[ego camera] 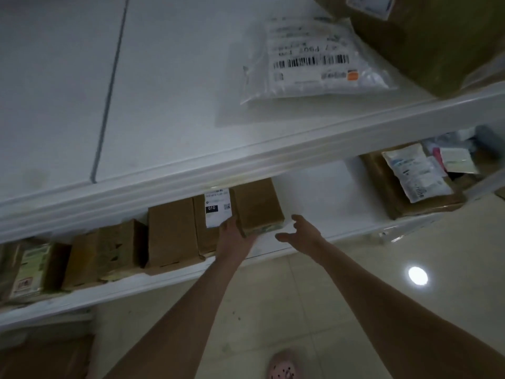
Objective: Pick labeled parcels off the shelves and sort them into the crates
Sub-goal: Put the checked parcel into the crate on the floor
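Your left hand (235,236) grips the brown cardboard parcel (257,205) at the white lower shelf's (164,280) front edge. Your right hand (300,233) is spread and empty. Sorting looks barely begun, with no crates in view.

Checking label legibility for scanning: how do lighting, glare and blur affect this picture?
Head view: dim, bluish light; the lower shelf lies in shadow, darkening the brown box that the left hand grips; a round glare spot shines on the floor; the 010 label reads; the bag has blurred small print.
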